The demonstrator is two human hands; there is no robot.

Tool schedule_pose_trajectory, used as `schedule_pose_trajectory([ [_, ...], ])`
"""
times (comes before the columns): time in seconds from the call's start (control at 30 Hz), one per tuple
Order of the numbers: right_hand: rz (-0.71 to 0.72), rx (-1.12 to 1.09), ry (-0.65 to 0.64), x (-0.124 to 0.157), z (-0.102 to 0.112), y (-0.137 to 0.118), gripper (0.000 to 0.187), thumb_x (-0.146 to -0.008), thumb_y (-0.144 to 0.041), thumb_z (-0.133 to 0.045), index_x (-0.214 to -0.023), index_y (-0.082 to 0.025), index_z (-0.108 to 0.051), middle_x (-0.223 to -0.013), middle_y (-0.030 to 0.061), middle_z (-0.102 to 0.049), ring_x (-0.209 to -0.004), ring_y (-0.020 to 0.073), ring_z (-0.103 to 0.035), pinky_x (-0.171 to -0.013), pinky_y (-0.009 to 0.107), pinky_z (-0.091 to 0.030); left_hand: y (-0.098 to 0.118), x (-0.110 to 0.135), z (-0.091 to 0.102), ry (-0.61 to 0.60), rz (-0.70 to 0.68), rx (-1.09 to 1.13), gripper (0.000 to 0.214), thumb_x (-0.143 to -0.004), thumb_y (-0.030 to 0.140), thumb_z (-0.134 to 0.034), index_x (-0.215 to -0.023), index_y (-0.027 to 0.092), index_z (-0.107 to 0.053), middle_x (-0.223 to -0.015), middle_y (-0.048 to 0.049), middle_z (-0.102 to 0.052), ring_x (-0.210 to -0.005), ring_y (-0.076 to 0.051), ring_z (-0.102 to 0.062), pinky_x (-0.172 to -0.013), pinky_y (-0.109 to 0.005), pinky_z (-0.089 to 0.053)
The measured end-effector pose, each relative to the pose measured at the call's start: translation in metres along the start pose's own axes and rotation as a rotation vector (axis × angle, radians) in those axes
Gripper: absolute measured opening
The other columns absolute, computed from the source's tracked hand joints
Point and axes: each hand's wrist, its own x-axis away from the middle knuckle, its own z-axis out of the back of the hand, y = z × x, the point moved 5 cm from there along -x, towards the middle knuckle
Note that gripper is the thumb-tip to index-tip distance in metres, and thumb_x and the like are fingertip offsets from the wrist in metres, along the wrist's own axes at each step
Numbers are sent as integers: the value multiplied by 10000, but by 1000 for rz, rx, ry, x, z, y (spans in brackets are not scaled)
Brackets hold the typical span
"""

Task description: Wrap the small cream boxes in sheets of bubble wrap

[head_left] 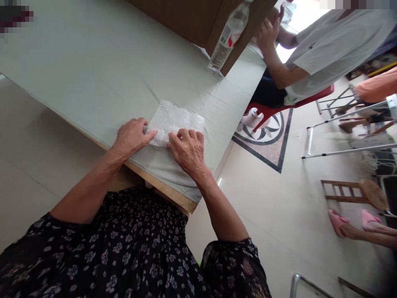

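A sheet of clear bubble wrap (pixel 177 117) lies near the front edge of the cloth-covered table (pixel 102 70), with its near side folded over. My left hand (pixel 132 135) pinches its left edge between thumb and fingers. Along the near right edge, my right hand (pixel 190 150) has its fingers bent and gripping the folded plastic. Whether anything lies inside the wrap, I cannot tell.
Beyond the wrap stands a plastic bottle (pixel 228 39) beside a brown box (pixel 186 16). A person in a white shirt (pixel 328 45) sits at the table's right side on a red chair (pixel 305 101). On the floor are a wooden stool (pixel 350 192) and metal frames.
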Motion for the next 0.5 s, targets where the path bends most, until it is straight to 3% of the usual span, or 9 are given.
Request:
schedule_pose_trajectory([
  [0.17, -2, -3, -24, -3, -1, 0, 210, -1081, -379, -530, -1172, -261, -679, -1125, 78, -678, -1003, 267, -484, -878, 432, -296, 0, 0, -2, -75, 66, -19, 437, -886, 531, -639, -1100, 162, -731, -1000, -138, -762, -987, -342, -696, -892, -434, -535],
  [0.37, -4, -5, -28, -4, 1, -1, 206, -1079, -384, -535, -1152, -257, -680, -1135, 82, -679, -1001, 267, -481, -874, 430, -293, 1, -8, -4, -161, 86, 115, 371, -817, 489, -682, -994, 168, -744, -899, -74, -740, -876, -268, -680, -809, -359, -534],
  [0.5, -7, -8, -38, -5, 2, -1, 210, -1079, -384, -533, -1159, -255, -679, -1139, 84, -680, -1007, 268, -485, -881, 430, -298, -5, -6, -1, -106, 158, 305, 676, -801, 463, -734, -1372, 116, -629, -1006, -99, -754, -824, -235, -696, -734, -320, -555],
])
